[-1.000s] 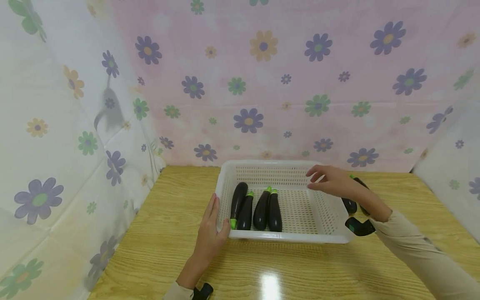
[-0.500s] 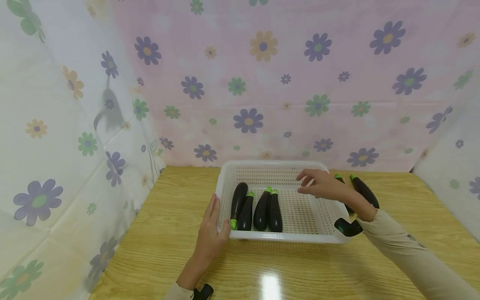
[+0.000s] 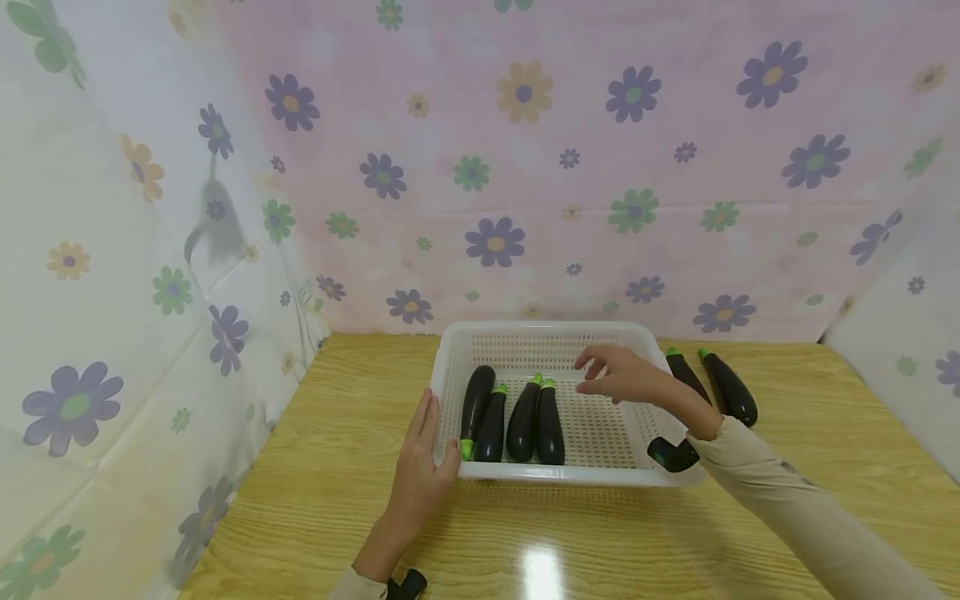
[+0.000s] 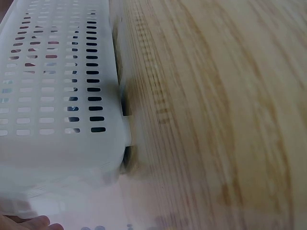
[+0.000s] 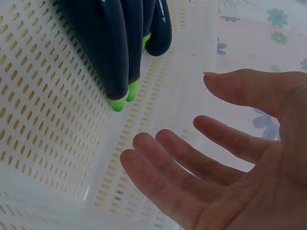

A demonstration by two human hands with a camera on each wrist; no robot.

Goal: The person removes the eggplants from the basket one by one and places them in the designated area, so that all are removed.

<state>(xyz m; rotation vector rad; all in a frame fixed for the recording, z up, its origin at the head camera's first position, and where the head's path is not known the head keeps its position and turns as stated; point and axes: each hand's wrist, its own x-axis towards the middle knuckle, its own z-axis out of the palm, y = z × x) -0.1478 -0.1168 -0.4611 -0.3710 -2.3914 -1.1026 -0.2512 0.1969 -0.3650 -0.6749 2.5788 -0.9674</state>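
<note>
A white perforated plastic basket (image 3: 555, 475) stands on the table, with several dark eggplants (image 3: 550, 425) with green stem ends lying side by side in its left half. My left hand (image 3: 422, 471) rests along the basket's left wall, fingers straight and thumb by the front rim; the left wrist view shows only its fingertips (image 4: 41, 223) near the basket corner. My right hand (image 3: 622, 375) hovers over the basket's right half with relaxed, spread fingers and nothing in them. In the right wrist view the eggplants (image 5: 112, 62) lie beyond the fingers.
Two more eggplants (image 3: 729, 387) lie on the wooden table (image 3: 360, 400) just right of the basket, one partly behind my right forearm. A flower-patterned cloth (image 3: 555, 192) hangs behind and at both sides. Dark wrist devices (image 3: 672, 455) sit on both wrists.
My right hand has moved left, from the basket's right rim to further over its inside, uncovering more of the two eggplants on the table. The left hand has stayed in place.
</note>
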